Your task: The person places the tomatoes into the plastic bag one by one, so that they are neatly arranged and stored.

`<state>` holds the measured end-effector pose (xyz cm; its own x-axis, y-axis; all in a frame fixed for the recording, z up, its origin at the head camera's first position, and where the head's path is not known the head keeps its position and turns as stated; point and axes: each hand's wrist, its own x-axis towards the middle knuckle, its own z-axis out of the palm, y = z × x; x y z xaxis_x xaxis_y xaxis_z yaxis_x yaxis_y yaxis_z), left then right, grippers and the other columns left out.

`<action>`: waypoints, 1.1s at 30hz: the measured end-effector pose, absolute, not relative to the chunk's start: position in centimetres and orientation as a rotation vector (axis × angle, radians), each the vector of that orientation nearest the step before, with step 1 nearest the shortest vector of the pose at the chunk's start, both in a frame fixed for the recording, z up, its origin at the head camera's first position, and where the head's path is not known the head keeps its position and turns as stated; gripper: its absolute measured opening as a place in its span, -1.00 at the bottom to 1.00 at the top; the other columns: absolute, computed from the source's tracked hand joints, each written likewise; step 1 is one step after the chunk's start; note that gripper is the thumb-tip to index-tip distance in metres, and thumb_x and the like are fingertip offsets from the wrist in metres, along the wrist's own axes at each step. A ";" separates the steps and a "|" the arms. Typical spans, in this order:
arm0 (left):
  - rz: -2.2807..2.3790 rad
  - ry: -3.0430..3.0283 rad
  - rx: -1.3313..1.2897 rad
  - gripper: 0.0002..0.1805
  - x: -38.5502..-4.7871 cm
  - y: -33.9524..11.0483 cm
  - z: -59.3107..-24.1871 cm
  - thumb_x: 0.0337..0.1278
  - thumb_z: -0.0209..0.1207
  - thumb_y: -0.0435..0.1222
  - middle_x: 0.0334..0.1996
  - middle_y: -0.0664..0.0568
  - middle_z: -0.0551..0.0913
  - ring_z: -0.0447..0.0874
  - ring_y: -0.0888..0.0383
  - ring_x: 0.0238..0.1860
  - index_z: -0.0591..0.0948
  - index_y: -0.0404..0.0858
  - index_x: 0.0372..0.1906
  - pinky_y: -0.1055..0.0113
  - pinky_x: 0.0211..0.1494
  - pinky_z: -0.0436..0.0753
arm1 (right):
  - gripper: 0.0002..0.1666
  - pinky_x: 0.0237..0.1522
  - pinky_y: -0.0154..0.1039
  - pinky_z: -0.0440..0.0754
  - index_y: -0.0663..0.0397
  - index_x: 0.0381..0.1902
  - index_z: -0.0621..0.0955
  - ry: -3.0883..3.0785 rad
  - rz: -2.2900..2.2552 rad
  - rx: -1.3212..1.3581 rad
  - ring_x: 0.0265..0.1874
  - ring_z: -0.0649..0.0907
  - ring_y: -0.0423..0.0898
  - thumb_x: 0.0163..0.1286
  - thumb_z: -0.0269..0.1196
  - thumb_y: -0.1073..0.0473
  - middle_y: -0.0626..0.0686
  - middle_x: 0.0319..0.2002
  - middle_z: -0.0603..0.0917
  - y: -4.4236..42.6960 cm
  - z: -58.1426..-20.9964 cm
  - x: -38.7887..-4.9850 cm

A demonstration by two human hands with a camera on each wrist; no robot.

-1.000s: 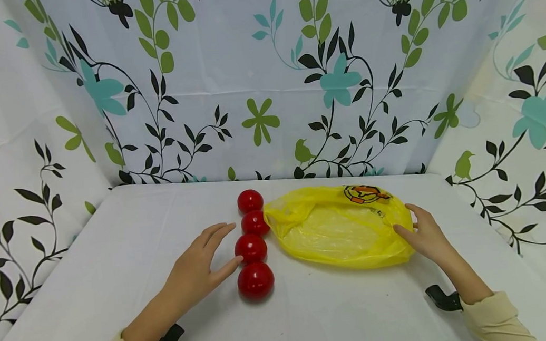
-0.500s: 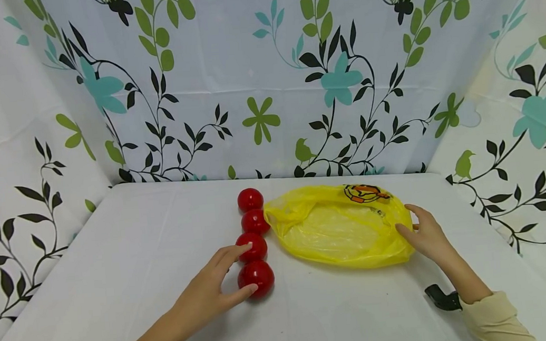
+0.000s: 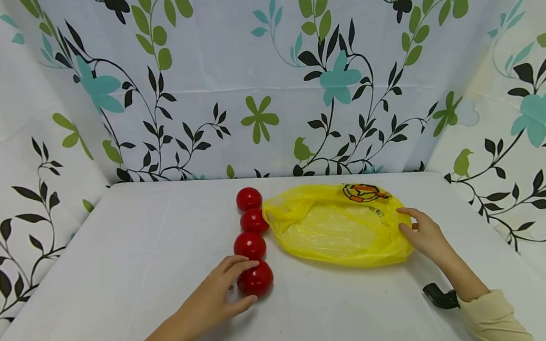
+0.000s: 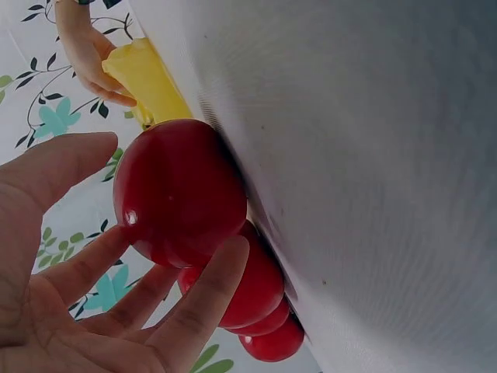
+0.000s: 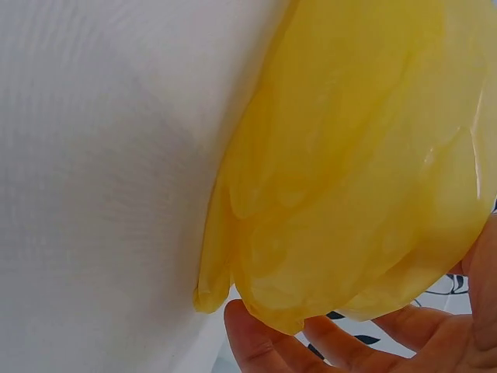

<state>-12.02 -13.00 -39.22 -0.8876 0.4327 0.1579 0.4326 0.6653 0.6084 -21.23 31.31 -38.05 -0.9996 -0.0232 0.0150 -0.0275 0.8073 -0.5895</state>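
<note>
Our left hand [image 3: 215, 295] stands wide around the nearest ball [image 3: 258, 280] on the table [image 3: 335, 314], touching it, we think; our right hand [image 3: 425, 235] grips the bag [image 3: 334, 235] by its right edge.

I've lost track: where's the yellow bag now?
In the head view, the yellow bag lies on the white table, right of the red balls, with the right hand at its right edge.
</note>
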 end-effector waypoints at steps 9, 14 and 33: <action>1.047 2.805 0.744 -0.31 -12.5 -12.9 -39.2 0.02 0.42 -0.20 0.18 0.02 0.40 0.48 0.07 0.14 0.44 -0.06 0.31 0.17 0.06 0.67 | -0.42 -0.01 0.19 0.59 0.42 0.35 0.27 -2.986 0.982 0.028 0.10 0.44 0.46 0.49 0.02 0.19 0.55 0.33 0.19 31.2 -37.9 -21.4; 1.064 2.750 0.716 -0.29 -12.8 -12.8 -39.3 0.04 0.41 -0.20 0.16 0.01 0.38 0.47 0.07 0.12 0.40 -0.02 0.33 0.18 0.03 0.69 | -0.41 0.00 0.19 0.59 0.44 0.34 0.27 -2.995 0.977 0.017 0.10 0.43 0.46 0.47 0.04 0.20 0.56 0.32 0.17 31.2 -37.9 -21.3; 1.007 2.750 0.633 -0.30 -13.0 -12.0 -39.1 -0.04 0.45 -0.12 0.13 -0.09 0.40 0.49 -0.07 0.12 0.40 0.00 0.24 -0.01 -0.04 0.70 | -0.38 -0.03 0.17 0.62 0.45 0.33 0.28 -2.981 0.977 0.010 0.07 0.45 0.44 0.43 0.08 0.18 0.56 0.30 0.20 31.1 -38.3 -21.0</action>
<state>-13.01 -12.03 -39.12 -0.9006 0.4346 0.0086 0.3374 0.6864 0.6443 -21.05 31.08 -38.26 -1.0000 -0.0043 0.0068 -0.0075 0.8061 -0.5918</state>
